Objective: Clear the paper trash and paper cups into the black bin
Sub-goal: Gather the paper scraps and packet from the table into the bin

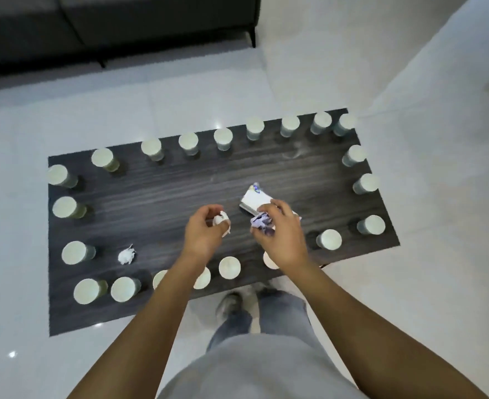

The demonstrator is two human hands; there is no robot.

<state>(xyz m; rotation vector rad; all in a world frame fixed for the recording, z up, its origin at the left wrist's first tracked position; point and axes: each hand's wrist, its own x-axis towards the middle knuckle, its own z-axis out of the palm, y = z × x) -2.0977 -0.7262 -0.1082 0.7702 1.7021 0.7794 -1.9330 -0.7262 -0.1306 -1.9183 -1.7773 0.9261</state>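
Observation:
Over the middle of the dark wooden table [157, 197], my left hand [206, 230] grips a white crumpled paper ball [221, 220]. My right hand [278, 231] holds a purplish crumpled paper [262, 223]. Just behind it lies a white folded paper packet [253, 198]. Another white paper ball [126, 254] lies on the table to the left. Several upside-down paper cups, such as one cup [329, 239], ring the table's edges. No black bin shows in view.
A dark sofa [116, 27] stands beyond the table on the pale tiled floor [424, 168]. My legs and shoes [237, 306] are against the table's near edge. Cups line every side of the tabletop.

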